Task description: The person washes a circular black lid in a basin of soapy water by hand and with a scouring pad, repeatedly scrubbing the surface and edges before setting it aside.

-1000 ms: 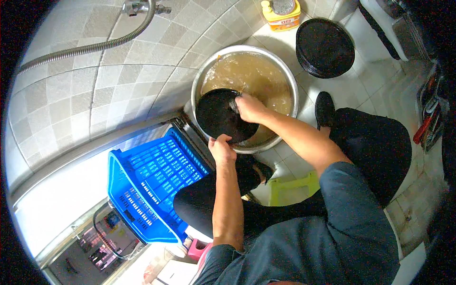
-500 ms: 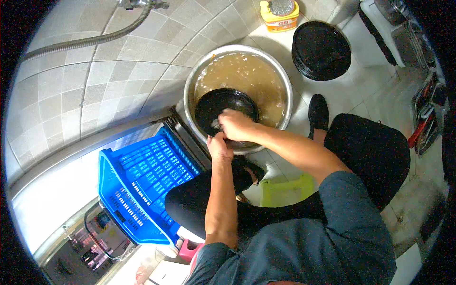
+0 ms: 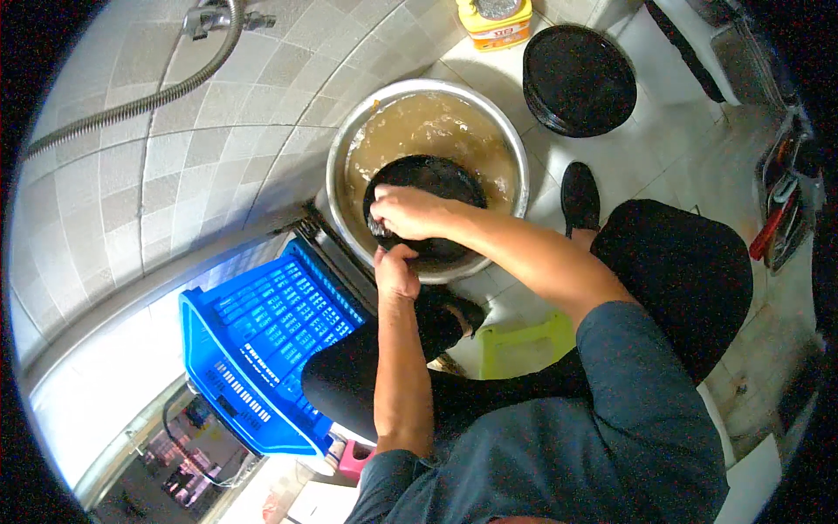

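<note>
A wide metal basin (image 3: 522,179) of cloudy brown water stands on the floor in front of me. Inside it a round black pan (image 3: 449,179) lies tilted, partly in the water. My left hand (image 3: 398,272) grips the pan's near rim, thumb toward the inside. Across the pan's left part, my right hand (image 3: 408,212) is closed on a silvery scouring pad (image 3: 378,228) pressed to the inner surface. The fingers cover most of the pad.
Several similar black pans (image 3: 580,80) are stacked at the far right, near a yellow jug (image 3: 496,24). A blue plastic basket (image 3: 279,319) is at the left, a green stool (image 3: 526,348) below the basin. A metal hose (image 3: 144,105) hangs along the tiled wall.
My right hand has moved left along the pan's inside with the scouring pad. The left hand keeps its hold on the rim. The whole view has shifted slightly.
</note>
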`<state>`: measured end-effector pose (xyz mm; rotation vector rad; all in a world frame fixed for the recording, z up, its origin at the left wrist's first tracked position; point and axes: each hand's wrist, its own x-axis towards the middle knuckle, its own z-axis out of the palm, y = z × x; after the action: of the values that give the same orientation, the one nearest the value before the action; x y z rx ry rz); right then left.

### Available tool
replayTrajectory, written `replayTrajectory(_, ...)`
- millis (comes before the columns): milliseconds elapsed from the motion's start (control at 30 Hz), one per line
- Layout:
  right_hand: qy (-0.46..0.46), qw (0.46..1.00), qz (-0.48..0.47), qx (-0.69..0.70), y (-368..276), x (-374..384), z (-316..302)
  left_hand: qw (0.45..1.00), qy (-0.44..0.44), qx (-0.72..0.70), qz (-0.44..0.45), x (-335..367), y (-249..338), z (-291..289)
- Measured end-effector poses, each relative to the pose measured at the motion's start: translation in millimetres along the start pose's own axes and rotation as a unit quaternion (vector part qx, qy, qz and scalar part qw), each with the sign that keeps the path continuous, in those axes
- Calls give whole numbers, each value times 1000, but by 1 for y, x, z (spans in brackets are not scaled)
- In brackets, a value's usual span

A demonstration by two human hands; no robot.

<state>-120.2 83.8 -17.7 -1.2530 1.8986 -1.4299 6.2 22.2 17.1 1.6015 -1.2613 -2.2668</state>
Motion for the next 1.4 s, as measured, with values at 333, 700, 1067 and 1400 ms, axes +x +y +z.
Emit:
replayTrajectory(333, 17, 932, 312, -185, 58, -25, -22, 998, -11, 26, 63, -8, -4, -7)
replayTrajectory(700, 148, 914, 372, -64, 114, -47, -39, 994, -99, 17, 48, -18, -21, 1)
replayTrajectory(1067, 65, 995, 67, 29, 80, -22, -75, 989, -129, -12, -68, -6, 6, -17)
replayTrajectory(1400, 31, 999, -13, -32, 50, -5, -56, 992, -113, 51, -19, -6, 30, -4)
